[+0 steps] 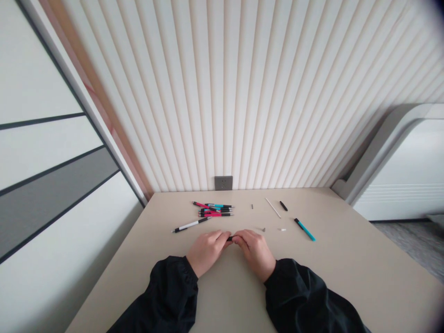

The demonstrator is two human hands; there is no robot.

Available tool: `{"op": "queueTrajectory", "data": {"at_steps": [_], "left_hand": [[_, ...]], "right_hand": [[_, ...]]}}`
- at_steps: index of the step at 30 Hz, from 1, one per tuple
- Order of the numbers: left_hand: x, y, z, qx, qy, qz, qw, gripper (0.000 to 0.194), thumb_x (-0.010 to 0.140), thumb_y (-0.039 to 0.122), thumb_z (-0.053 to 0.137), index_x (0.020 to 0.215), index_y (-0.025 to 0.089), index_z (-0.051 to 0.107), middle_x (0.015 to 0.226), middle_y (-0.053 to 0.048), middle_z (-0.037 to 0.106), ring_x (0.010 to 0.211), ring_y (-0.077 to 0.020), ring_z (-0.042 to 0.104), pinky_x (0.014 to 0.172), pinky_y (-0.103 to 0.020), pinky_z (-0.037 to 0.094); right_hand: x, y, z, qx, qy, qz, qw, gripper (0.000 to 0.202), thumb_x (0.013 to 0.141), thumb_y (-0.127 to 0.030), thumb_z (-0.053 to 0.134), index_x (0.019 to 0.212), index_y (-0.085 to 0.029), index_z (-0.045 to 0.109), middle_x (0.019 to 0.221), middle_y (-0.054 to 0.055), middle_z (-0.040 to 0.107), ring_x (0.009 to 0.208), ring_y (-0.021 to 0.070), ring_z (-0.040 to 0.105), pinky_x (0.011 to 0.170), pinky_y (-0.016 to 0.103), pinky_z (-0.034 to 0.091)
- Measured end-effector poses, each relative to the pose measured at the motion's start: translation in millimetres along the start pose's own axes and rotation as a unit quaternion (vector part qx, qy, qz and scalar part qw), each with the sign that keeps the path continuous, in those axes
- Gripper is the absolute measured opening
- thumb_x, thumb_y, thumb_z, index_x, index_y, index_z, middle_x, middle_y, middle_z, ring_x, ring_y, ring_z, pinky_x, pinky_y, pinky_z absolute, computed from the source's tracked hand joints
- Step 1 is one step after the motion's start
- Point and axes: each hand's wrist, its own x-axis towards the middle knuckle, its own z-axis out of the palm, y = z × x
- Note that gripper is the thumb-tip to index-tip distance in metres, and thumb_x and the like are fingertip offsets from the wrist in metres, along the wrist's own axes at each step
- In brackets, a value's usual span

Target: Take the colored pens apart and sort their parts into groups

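Both hands meet at the middle of the beige table [229, 296]. A small black piece [229, 238] shows between my fingertips. My left hand [207, 249] is closed on its left end, and my right hand [254, 249] pinches its right end; the rest of it is hidden by the fingers. Just beyond my left hand lies a white and black pen [191, 225], and behind that is a pile of red, blue and black pens [215, 210]. Past my right hand are a small metal piece [264, 230] and a small white piece [282, 230].
Farther right lie a blue barrel with a black clip [307, 231], a black grip piece [283, 206] and a thin white rod [273, 208]. A tiny dark spring-like piece [252, 206] is near the back. A ribbed wall with a socket [224, 183] borders the table.
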Motion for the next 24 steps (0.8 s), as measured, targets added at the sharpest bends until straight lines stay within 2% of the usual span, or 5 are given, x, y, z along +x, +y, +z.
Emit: {"op": "queueTrajectory", "data": {"at_steps": [6, 14, 17, 20, 24], "left_hand": [[2.0, 2.4, -1.4, 0.019, 0.028, -0.031, 0.999, 0.02, 0.094, 0.03, 0.048, 0.1, 0.016, 0.061, 0.079, -0.005, 0.063, 0.073, -0.0183, 0.062, 0.066, -0.029, 0.05], [6.9, 1.7, -16.2, 0.064, 0.038, 0.025, 0.997, 0.018, 0.095, 0.02, 0.043, 0.099, 0.015, 0.061, 0.076, -0.004, 0.059, 0.074, -0.0189, 0.056, 0.068, -0.033, 0.046], [6.1, 3.2, -18.8, 0.078, 0.045, 0.056, 0.994, 0.018, 0.095, 0.018, 0.043, 0.102, 0.014, 0.06, 0.076, -0.004, 0.059, 0.073, -0.0188, 0.057, 0.066, -0.033, 0.046], [4.8, 4.3, -17.8, 0.072, 0.047, 0.069, 0.994, 0.018, 0.095, 0.018, 0.042, 0.101, 0.014, 0.059, 0.075, -0.004, 0.06, 0.072, -0.0181, 0.058, 0.065, -0.031, 0.046], [2.5, 2.7, -12.8, 0.056, 0.033, 0.058, 0.996, 0.018, 0.096, 0.019, 0.042, 0.1, 0.014, 0.059, 0.076, -0.004, 0.06, 0.071, -0.0167, 0.06, 0.064, -0.029, 0.048]], "right_hand": [[1.1, 2.2, 0.9, 0.015, 0.019, 0.024, 0.999, 0.02, 0.093, -0.027, 0.048, 0.086, -0.02, 0.066, 0.076, 0.003, 0.067, 0.071, 0.0163, 0.061, 0.067, 0.024, 0.045], [-0.8, 2.5, -0.3, 0.076, 0.033, 0.077, 0.994, 0.034, 0.095, -0.038, 0.04, 0.094, -0.017, 0.067, 0.073, 0.004, 0.066, 0.067, 0.016, 0.06, 0.065, 0.025, 0.045], [-1.8, 1.8, -1.0, 0.061, 0.014, 0.096, 0.993, 0.045, 0.097, -0.042, 0.034, 0.077, -0.016, 0.065, 0.061, 0.002, 0.061, 0.057, 0.0139, 0.055, 0.058, 0.024, 0.042], [-1.5, 0.8, -2.1, 0.039, -0.019, 0.08, 0.996, 0.048, 0.097, -0.04, 0.034, 0.062, -0.018, 0.058, 0.056, 0.0, 0.056, 0.053, 0.0121, 0.051, 0.057, 0.023, 0.039], [-0.9, 0.1, -2.9, 0.025, -0.017, 0.028, 0.999, 0.041, 0.098, -0.035, 0.035, 0.07, -0.018, 0.06, 0.064, 0.001, 0.059, 0.06, 0.013, 0.054, 0.061, 0.024, 0.04]]}}
